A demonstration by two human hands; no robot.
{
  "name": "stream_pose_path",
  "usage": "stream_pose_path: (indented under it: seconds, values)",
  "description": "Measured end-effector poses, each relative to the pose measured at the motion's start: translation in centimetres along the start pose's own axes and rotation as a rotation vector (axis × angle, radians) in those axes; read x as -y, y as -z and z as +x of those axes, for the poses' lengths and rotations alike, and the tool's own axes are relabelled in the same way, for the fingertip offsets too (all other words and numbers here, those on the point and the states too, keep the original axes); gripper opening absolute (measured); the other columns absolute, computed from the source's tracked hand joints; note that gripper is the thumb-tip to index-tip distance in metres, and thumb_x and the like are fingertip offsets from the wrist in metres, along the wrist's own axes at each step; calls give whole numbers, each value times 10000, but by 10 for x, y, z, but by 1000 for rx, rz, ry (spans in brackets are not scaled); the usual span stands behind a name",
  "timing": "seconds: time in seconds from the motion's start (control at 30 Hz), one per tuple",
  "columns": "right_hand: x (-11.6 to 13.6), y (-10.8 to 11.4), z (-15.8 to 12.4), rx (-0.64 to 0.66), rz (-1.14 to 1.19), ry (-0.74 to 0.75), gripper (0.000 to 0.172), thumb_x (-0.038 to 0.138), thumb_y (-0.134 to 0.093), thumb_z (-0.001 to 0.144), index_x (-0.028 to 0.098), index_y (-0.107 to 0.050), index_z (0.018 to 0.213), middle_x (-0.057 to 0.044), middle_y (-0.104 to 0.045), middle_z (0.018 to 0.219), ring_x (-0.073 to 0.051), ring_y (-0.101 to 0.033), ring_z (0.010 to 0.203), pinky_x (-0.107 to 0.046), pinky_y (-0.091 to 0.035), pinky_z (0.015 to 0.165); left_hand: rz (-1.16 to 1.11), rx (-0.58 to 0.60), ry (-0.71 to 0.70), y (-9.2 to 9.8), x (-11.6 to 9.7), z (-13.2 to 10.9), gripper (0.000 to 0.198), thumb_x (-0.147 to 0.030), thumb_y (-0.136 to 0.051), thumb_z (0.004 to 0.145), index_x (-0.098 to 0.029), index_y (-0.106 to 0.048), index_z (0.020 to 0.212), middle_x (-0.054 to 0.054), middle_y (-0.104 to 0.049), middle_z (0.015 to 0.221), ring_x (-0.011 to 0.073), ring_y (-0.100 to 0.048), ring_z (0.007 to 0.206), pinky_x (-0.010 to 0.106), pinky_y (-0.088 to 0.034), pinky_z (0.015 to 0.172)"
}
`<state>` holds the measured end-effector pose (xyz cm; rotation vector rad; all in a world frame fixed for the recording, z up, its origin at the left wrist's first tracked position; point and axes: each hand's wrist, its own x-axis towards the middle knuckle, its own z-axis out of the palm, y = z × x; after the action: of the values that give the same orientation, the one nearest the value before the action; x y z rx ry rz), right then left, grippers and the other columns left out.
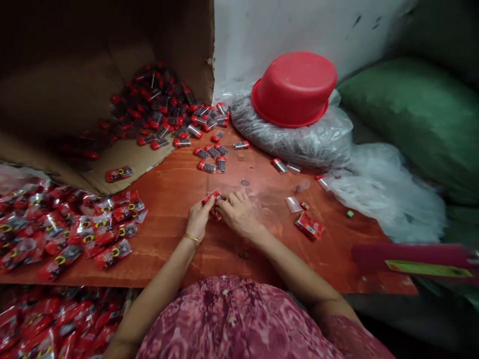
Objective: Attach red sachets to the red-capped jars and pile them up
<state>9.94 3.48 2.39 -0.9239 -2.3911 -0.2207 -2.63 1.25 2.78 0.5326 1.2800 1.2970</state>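
Observation:
My left hand point(198, 218) and my right hand point(237, 212) meet over the middle of the red-brown table point(175, 199). Together they pinch a small red packet point(212, 197) between their fingertips. A gold bangle sits on my left wrist. Several small red-capped vials point(211, 152) lie scattered just beyond my hands. More of them spill from a tipped cardboard box point(75, 75) at the back left.
A heap of filled red packets point(63, 229) covers the table's left side and the floor below. An upturned red basin point(294, 87) rests on a clear plastic bag of dark items point(299, 139). Green sacks point(415, 109) and crumpled plastic point(389, 194) stand right. Loose packets point(310, 225) lie nearby.

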Motion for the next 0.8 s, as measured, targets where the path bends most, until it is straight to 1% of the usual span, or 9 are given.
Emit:
stream_pose_path:
  seconds: [0.13, 0.2, 0.27, 0.33, 0.43, 0.53, 0.67, 0.73, 0.8]
  values:
    - [0, 4, -1, -15, -61, 38, 167, 212, -450, 895, 218, -614, 925, -35, -633, 902, -171, -435, 754, -337, -330, 788, 17, 47, 20, -3, -4, -4, 485, -535, -738, 489, -126, -692, 745, 8, -638, 590, 92, -516, 495, 204, -418, 485]
    - [1, 7, -1, 35, -87, 46, 163, 205, -439, 898, 201, -602, 902, -42, -621, 934, -177, -434, 784, -370, -303, 869, 49, 62, 30, -2, -2, -3, 478, -541, -726, 504, -122, -692, 732, 0, -619, 561, 91, -499, 477, 207, -409, 477]
    - [2, 9, -1, 124, -107, 50, 172, 195, -419, 901, 185, -589, 879, -57, -604, 943, -186, -434, 809, -402, -270, 927, 76, 54, 0, 0, 2, 1, 453, -532, -715, 527, -121, -688, 713, -11, -602, 546, 87, -483, 477, 205, -397, 479]
    - [1, 9, -3, 212, -112, 63, 185, 191, -403, 902, 181, -578, 843, -64, -586, 901, -198, -434, 819, -427, -251, 956, 102, 14, -65, 3, 6, 6, 408, -503, -712, 552, -122, -682, 692, -16, -599, 561, 86, -482, 507, 199, -387, 497]
    - [-2, 7, -9, 291, -107, 81, 208, 173, -378, 903, 183, -568, 820, -62, -563, 854, -209, -434, 819, -455, -235, 987, 129, -51, -133, 4, 12, 10, 360, -470, -706, 578, -122, -668, 661, -21, -590, 564, 81, -463, 523, 196, -364, 506]
    - [-7, 9, -12, 329, -117, 105, 228, 141, -357, 901, 177, -571, 829, -61, -555, 844, -208, -437, 812, -467, -222, 1014, 100, -66, -129, 0, 19, 10, 354, -474, -691, 596, -125, -641, 620, -28, -562, 534, 77, -437, 507, 199, -342, 496]
    - [-13, 21, -7, 371, -146, 198, 230, 116, -373, 885, 161, -582, 801, -65, -551, 798, -208, -443, 789, -458, -276, 990, 19, -93, -125, -8, 28, 10, 358, -488, -685, 602, -140, -605, 573, -36, -547, 512, 77, -442, 504, 201, -350, 510]
    - [-15, 26, -7, 409, -154, 240, 227, 105, -378, 878, 147, -590, 809, -70, -553, 791, -207, -449, 784, -458, -290, 982, -18, -116, -107, -6, 24, 14, 364, -499, -693, 590, -146, -604, 581, -35, -558, 514, 86, -474, 513, 205, -370, 524]
    - [-19, 28, -14, 456, -135, 304, 229, 90, -380, 871, 138, -596, 810, -73, -563, 796, -206, -461, 804, -456, -276, 1003, -81, -194, -96, 4, 9, 22, 381, -518, -698, 577, -150, -603, 600, -32, -572, 519, 93, -510, 519, 205, -391, 529]
